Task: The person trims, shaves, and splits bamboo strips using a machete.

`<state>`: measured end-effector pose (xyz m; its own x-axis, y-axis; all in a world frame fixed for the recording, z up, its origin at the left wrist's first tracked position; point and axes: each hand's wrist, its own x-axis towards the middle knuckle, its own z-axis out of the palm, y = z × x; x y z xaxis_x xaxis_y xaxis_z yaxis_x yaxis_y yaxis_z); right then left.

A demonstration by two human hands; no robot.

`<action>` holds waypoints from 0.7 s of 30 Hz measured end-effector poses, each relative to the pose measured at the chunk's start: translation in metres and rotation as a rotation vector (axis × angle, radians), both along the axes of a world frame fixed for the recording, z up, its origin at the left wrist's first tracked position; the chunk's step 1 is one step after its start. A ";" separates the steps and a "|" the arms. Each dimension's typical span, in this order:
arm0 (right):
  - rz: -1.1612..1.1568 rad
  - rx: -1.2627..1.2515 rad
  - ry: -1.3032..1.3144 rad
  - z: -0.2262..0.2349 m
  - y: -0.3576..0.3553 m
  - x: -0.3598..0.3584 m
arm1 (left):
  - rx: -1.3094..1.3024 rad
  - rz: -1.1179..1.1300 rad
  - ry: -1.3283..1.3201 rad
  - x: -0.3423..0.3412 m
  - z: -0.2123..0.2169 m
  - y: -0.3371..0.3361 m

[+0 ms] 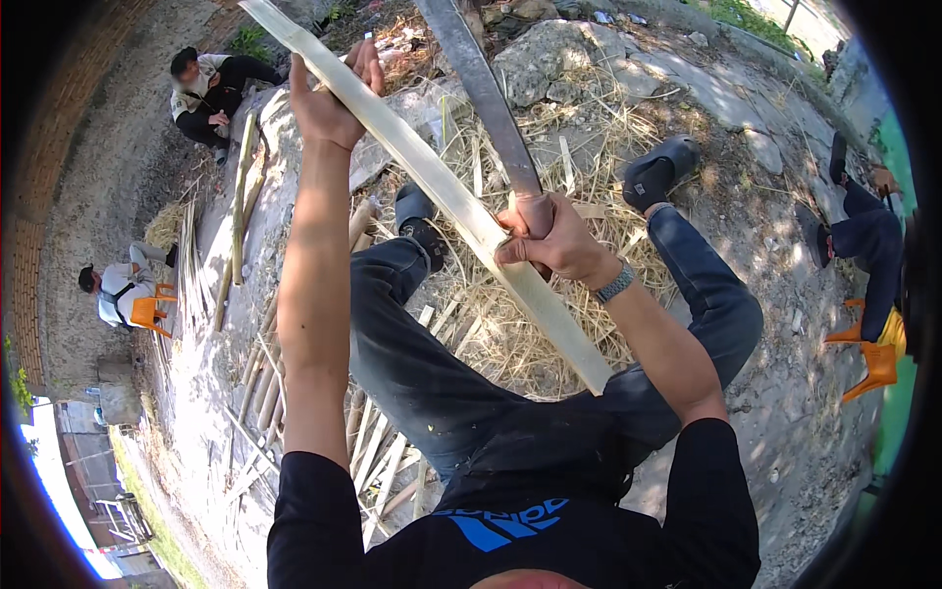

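Observation:
A long, pale split bamboo strip (432,177) runs diagonally from the upper left down toward my lap. My left hand (332,110) supports its far part, thumb on one side and fingers on the other. My right hand (561,240) is wrapped round the handle of a machete (481,88), its thumb pressed against the strip. The machete's long dark blade points away from me, up and to the left. Blade and strip lie close together near my right hand; whether the edge touches the strip I cannot tell.
Straw-like shavings (520,334) cover the ground between my legs. Bamboo poles and split strips (378,452) lie at my left. Large rocks (579,69) stand ahead. Two people (211,93) sit at the left, another person (868,245) at the right by orange chairs (868,368).

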<state>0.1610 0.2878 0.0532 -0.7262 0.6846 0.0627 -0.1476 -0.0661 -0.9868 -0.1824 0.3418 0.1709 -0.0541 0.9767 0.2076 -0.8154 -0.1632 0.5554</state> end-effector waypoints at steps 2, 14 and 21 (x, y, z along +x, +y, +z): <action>-0.107 0.214 -0.070 0.011 0.002 -0.006 | 0.095 -0.042 0.029 -0.051 0.002 -0.001; -0.546 0.505 -0.452 -0.073 -0.021 0.013 | -0.154 0.450 0.315 0.060 -0.078 -0.029; -0.476 0.144 -0.434 -0.088 -0.028 0.015 | -0.196 0.362 0.309 0.053 -0.154 -0.015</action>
<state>0.1757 0.2601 -0.0345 -0.3265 0.9438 -0.0521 0.2849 0.0457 -0.9575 -0.1294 0.3272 0.0171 -0.3611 0.9289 0.0819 -0.5191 -0.2732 0.8099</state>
